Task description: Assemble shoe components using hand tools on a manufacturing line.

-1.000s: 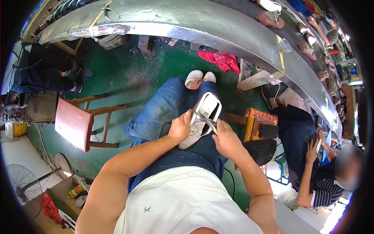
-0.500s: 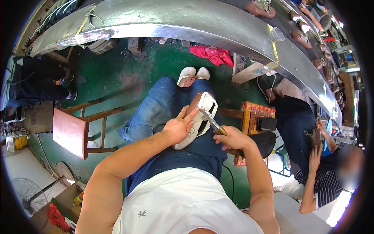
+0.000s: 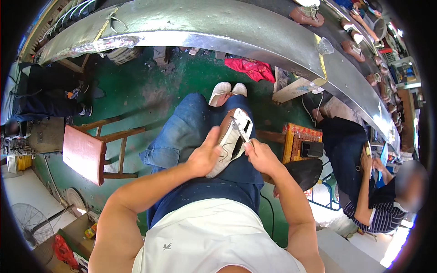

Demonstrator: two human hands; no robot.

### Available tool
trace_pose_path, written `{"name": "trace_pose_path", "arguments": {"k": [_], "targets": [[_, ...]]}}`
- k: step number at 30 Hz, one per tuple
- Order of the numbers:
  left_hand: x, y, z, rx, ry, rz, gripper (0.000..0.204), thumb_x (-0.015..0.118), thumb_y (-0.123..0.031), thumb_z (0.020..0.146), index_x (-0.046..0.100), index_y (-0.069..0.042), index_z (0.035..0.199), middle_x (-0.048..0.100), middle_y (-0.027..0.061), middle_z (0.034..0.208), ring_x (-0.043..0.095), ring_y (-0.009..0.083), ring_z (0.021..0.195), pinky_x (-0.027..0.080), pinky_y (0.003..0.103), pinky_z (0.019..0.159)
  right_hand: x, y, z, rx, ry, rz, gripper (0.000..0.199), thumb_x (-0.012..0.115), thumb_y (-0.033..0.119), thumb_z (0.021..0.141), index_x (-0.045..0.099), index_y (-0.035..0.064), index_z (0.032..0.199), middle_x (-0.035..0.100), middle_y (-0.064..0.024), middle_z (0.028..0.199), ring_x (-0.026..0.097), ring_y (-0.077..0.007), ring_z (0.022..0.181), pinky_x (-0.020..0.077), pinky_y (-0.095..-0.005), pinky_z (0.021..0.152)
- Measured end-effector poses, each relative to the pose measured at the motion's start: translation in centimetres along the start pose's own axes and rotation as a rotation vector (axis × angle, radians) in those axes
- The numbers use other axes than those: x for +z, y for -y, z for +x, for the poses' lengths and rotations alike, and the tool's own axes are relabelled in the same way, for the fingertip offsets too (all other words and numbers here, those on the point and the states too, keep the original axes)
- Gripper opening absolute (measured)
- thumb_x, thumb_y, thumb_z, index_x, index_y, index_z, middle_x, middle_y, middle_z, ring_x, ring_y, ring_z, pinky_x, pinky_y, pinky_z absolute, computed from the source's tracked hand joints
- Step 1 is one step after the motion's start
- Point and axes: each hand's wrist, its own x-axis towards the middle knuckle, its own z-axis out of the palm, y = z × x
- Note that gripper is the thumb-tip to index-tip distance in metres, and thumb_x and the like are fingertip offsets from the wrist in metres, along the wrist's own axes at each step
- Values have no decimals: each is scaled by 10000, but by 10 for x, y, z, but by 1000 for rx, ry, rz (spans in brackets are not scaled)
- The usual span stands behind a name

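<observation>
The left hand (image 3: 205, 157) wraps the white shoe (image 3: 229, 141) on the lap, bracing it sole-up; the right hand (image 3: 260, 156) pinches a thin metal tool (image 3: 240, 129) against its sole, angled for working the edge.

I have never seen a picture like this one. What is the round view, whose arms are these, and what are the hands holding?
A wide fisheye camera on a person's head looks down, so straight edges bend. The two bare arms from below are that person's own. The left hand holds a white shoe with a tan sole on the lap, over blue jeans. The right hand keeps a thin metal tool against the shoe. Beside them stand a red wooden stool on a green floor and a long grey metal bench carrying brown shoes.
</observation>
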Motion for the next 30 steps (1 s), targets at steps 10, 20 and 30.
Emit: {"name": "trace_pose_path", "arguments": {"k": [10,20,30], "targets": [[6,20,-9,-252,122,-290,652,559,-312,1033,346,30,1545,546,305,1423,545,373,1337,407,373,1122,43,-4,-31,-203,-110,-8,409,401,327,1083,588,-25,991,672,-137,776,679,-279,723,528,-396,701],[-2,27,-13,-229,237,-320,794,668,-281,969,268,19,1586,529,268,1463,526,318,1367,389,348,1143,47,3,-38,-73,70,-16,473,426,382,1076,560,-55,1197,677,-292,1011,650,-484,953,508,-524,847],[-21,0,-8,-220,366,-89,1132,800,-213,802,35,-62,1623,582,291,1362,585,406,1270,446,392,1101,50,-7,-55,-93,43,91,459,436,403,1069,591,-22,1148,690,-239,934,683,-421,857,537,-471,811]]}}
